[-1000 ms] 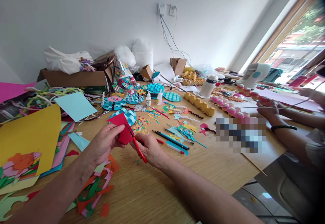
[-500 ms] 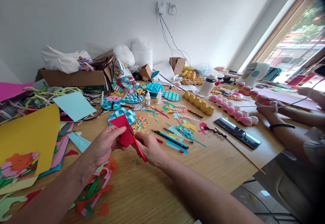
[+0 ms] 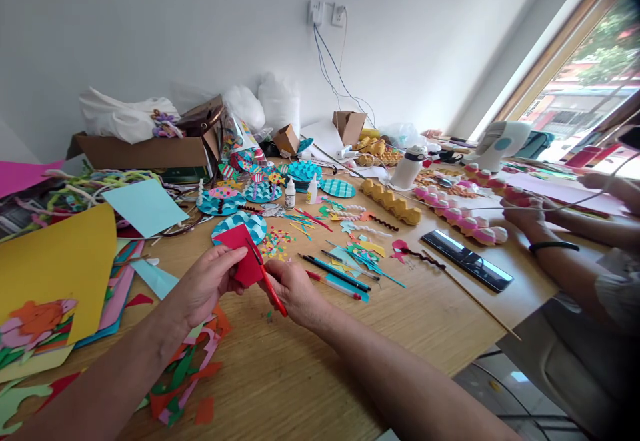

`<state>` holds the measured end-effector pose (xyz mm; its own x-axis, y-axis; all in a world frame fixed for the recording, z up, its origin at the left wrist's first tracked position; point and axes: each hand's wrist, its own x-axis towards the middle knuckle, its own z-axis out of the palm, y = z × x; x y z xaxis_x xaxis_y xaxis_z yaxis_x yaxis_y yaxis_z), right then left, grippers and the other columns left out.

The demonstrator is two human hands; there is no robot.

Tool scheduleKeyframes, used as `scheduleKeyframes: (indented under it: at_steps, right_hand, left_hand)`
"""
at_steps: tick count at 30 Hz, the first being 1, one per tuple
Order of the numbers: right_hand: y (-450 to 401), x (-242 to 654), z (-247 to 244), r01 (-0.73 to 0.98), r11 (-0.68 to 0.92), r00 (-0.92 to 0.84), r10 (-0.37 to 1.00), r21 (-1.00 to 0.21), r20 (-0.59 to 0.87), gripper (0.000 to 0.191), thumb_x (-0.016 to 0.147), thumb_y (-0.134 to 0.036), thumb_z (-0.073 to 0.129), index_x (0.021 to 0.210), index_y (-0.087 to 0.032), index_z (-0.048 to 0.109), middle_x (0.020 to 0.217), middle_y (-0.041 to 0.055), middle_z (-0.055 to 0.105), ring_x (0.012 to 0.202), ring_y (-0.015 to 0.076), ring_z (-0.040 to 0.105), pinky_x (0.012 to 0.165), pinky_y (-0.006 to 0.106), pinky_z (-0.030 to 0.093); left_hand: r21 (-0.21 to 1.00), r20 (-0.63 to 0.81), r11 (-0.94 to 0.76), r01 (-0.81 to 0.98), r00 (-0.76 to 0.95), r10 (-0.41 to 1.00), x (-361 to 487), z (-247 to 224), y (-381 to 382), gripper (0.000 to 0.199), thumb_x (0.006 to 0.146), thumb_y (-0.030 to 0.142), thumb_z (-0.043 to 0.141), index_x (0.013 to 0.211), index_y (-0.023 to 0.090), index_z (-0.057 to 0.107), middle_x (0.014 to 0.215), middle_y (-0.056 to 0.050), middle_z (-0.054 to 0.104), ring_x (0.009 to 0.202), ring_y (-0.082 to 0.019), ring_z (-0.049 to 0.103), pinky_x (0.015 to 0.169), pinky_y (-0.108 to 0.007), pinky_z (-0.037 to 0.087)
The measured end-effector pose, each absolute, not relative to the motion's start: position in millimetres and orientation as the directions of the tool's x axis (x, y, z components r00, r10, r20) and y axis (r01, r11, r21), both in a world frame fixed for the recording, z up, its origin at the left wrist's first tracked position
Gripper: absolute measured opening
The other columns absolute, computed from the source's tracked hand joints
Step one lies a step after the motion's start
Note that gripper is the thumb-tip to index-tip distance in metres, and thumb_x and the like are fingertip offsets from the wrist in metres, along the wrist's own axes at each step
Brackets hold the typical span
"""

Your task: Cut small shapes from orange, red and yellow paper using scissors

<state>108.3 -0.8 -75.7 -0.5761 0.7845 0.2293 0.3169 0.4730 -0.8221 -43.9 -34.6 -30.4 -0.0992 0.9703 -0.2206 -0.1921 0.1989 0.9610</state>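
Left hand (image 3: 213, 280) pinched red paper (image 3: 249, 268), right hand (image 3: 296, 292) gripped scissors (image 3: 275, 292); paper scraps (image 3: 187, 371) littered wooden table (image 3: 310, 388), pale wall (image 3: 200, 21) behind.

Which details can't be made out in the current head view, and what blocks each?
All in the head view:
Some fingers of the left hand: hidden behind the red paper.
Handles of the scissors: partly covered by the right hand.
Print on the left white bottle: too small.
Magenta sheet: cut off by the left edge.
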Motion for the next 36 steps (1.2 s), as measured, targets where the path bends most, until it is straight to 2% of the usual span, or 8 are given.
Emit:
scheduleKeyframes:
  at_steps: [5,16,23,32,36]
  right_hand:
    - [-1.8,108.4,-74.4,0.325,0.463,-0.573,0.790,-0.825,0.217,0.032,0.092,-0.031,0.045,0.062,-0.018,0.041,0.054,-0.0049,0.040,0.050,0.0078,0.035,0.049,0.021,0.026]
    - [-4.0,110.3,-71.3,0.326,0.402,-0.570,0.805,-0.856,0.161,0.028,0.092,-0.029,0.046,0.066,-0.018,0.047,0.054,-0.0037,0.048,0.051,0.0082,0.042,0.050,0.019,0.031]
    - [-2.5,110.4,-72.5,0.311,0.441,-0.582,0.788,-0.842,0.198,0.033,0.093,-0.035,0.044,0.065,-0.018,0.043,0.055,-0.0040,0.043,0.051,0.0081,0.038,0.049,0.020,0.028]
    - [-2.2,110.8,-71.7,0.312,0.419,-0.573,0.799,-0.853,0.182,0.031,0.092,-0.033,0.046,0.064,-0.018,0.044,0.052,-0.0041,0.047,0.051,0.0087,0.043,0.050,0.020,0.030]
    - [-1.9,111.6,-71.2,0.296,0.428,-0.579,0.791,-0.854,0.196,0.031,0.092,-0.032,0.044,0.064,-0.018,0.043,0.053,-0.0042,0.045,0.050,0.0080,0.040,0.048,0.019,0.028]
  left_hand:
    - [0.965,-0.170,0.136,-0.225,-0.141,0.975,-47.1,-35.4,-31.8,0.030,0.059,0.042,0.077,0.061,0.017,0.059,0.053,0.002,0.063,0.049,-0.012,0.054,0.044,-0.023,0.044]
    - [0.960,-0.226,0.212,-0.182,-0.059,0.972,-43.2,-30.9,-34.6,0.028,0.060,0.040,0.076,0.064,0.015,0.066,0.056,-0.003,0.068,0.049,-0.013,0.056,0.043,-0.022,0.040]
    - [0.959,-0.225,0.209,-0.190,-0.071,0.972,-44.3,-30.9,-33.3,0.027,0.060,0.040,0.076,0.064,0.015,0.064,0.055,-0.001,0.066,0.049,-0.012,0.055,0.042,-0.021,0.039]
    - [0.940,-0.260,0.245,-0.236,-0.037,0.965,-43.1,-32.7,-34.5,0.026,0.058,0.036,0.078,0.065,0.015,0.064,0.054,-0.001,0.065,0.047,-0.011,0.053,0.041,-0.021,0.040]
    - [0.932,-0.279,0.264,-0.248,-0.028,0.960,-41.0,-32.4,-35.6,0.024,0.058,0.033,0.077,0.064,0.015,0.063,0.052,0.000,0.063,0.046,-0.011,0.052,0.040,-0.021,0.040]
